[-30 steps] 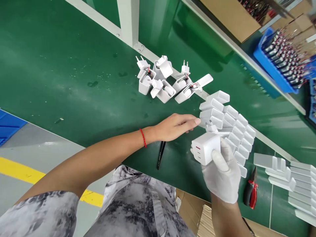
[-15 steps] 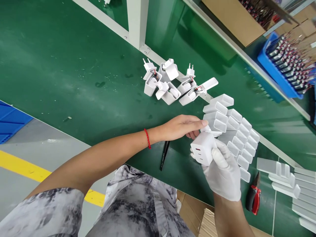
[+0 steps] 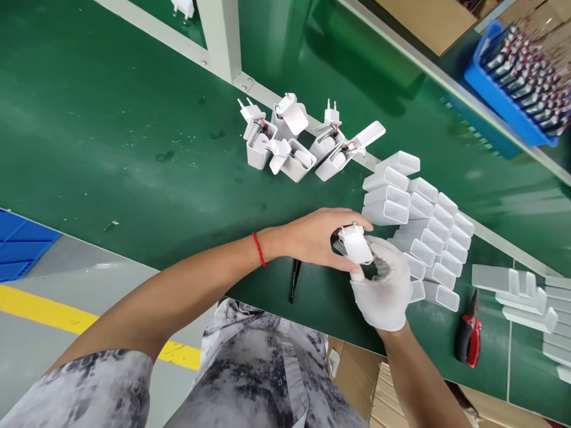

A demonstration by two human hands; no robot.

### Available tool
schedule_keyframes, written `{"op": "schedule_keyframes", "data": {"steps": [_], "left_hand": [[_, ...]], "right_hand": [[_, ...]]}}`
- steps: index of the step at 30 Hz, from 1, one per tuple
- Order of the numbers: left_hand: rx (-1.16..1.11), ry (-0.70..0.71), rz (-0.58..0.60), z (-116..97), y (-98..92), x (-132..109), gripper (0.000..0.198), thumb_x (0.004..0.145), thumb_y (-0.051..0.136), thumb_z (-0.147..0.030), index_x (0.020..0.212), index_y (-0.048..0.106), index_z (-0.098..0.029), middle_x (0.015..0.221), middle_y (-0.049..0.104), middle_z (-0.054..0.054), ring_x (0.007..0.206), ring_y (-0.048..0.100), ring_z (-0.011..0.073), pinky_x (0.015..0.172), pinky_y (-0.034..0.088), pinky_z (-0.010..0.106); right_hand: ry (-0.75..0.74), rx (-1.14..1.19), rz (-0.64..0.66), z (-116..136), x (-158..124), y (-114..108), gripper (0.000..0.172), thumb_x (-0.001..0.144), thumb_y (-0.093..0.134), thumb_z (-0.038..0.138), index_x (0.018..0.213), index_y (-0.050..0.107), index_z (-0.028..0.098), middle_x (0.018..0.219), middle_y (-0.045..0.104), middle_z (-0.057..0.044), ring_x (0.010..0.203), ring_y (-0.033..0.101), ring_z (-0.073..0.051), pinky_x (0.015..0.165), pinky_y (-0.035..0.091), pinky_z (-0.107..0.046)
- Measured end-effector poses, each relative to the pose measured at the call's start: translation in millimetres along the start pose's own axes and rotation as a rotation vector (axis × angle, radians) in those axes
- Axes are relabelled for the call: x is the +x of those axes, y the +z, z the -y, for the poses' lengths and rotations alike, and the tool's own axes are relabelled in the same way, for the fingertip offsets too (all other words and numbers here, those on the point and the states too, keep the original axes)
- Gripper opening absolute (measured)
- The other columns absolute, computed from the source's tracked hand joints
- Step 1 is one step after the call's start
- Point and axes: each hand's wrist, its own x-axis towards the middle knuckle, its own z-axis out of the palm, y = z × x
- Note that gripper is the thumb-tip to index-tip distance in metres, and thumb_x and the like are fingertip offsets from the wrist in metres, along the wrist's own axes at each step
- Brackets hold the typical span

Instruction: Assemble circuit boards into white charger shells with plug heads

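Observation:
Both my hands are on one white charger point(image 3: 358, 245), its plug end turned up towards me and its body mostly hidden by my fingers. My bare left hand point(image 3: 314, 239), with a red cord round the wrist, curls about it from the left. From the right, my white-gloved right hand point(image 3: 384, 294) grips its lower side. Close to my right hand stand rows of open white charger housings point(image 3: 422, 249). Several part-assembled chargers point(image 3: 297, 160), with wires and pronged plug caps showing, stand farther back on the green table point(image 3: 134, 178).
A black pen-like tool point(image 3: 294, 280) lies below my left wrist. Red-and-black pliers point(image 3: 468, 336) rest at right, near long white housings point(image 3: 495, 278). A blue bin point(image 3: 488, 77) of wired parts sits on the shelf behind. A white metal post point(image 3: 222, 41) rises at the back.
The charger has turned: its port face was towards me, and now its plug end shows. My left hand has closed round it, and my right hand has shifted slightly left and up.

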Motion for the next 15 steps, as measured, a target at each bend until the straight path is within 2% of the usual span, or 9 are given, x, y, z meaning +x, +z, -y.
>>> {"op": "schedule_keyframes", "data": {"steps": [3, 7, 10, 13, 15], "left_hand": [[-0.014, -0.003, -0.039, 1, 1.8, -1, 0.05, 0.07, 0.077, -0.032, 0.115, 0.058, -0.017, 0.111, 0.068, 0.008, 0.097, 0.065, 0.0201, 0.086, 0.05, 0.03], [-0.068, -0.034, -0.089, 1, 3.5, -1, 0.045, 0.072, 0.077, -0.036, 0.108, 0.058, -0.018, 0.094, 0.066, 0.004, 0.078, 0.06, 0.0143, 0.069, 0.047, 0.025], [-0.149, -0.097, -0.066, 2, 5.4, 0, 0.046, 0.072, 0.08, -0.043, 0.104, 0.059, -0.017, 0.083, 0.061, 0.001, 0.063, 0.05, 0.0093, 0.055, 0.04, 0.022], [-0.225, -0.13, -0.054, 2, 8.1, 0, 0.049, 0.073, 0.081, -0.042, 0.108, 0.059, -0.016, 0.084, 0.06, 0.001, 0.061, 0.048, 0.0079, 0.054, 0.042, 0.021], [-0.237, -0.135, -0.049, 3, 9.9, 0, 0.05, 0.072, 0.082, -0.041, 0.109, 0.059, -0.016, 0.083, 0.06, 0.001, 0.061, 0.049, 0.008, 0.054, 0.043, 0.021]], "right_hand": [[0.131, 0.033, -0.03, -1, -9, 5, 0.025, 0.09, 0.065, 0.035, 0.109, 0.058, 0.02, 0.109, 0.067, -0.014, 0.097, 0.068, -0.028, 0.08, 0.059, -0.046], [0.18, 0.048, 0.009, 4, -17, 5, 0.037, 0.093, 0.063, 0.037, 0.125, 0.052, 0.021, 0.114, 0.065, -0.013, 0.095, 0.068, -0.023, 0.078, 0.059, -0.039], [0.097, -0.068, 0.079, 6, -19, -1, 0.041, 0.096, 0.06, 0.038, 0.132, 0.051, 0.024, 0.117, 0.065, -0.011, 0.099, 0.067, -0.023, 0.076, 0.059, -0.034], [-0.088, -0.251, 0.118, 7, -22, -9, 0.04, 0.098, 0.056, 0.035, 0.136, 0.052, 0.024, 0.123, 0.063, -0.013, 0.101, 0.068, -0.024, 0.071, 0.058, -0.031], [-0.129, -0.363, 0.125, 9, -24, -13, 0.043, 0.098, 0.055, 0.033, 0.139, 0.049, 0.023, 0.125, 0.063, -0.015, 0.097, 0.069, -0.025, 0.065, 0.057, -0.031]]}}
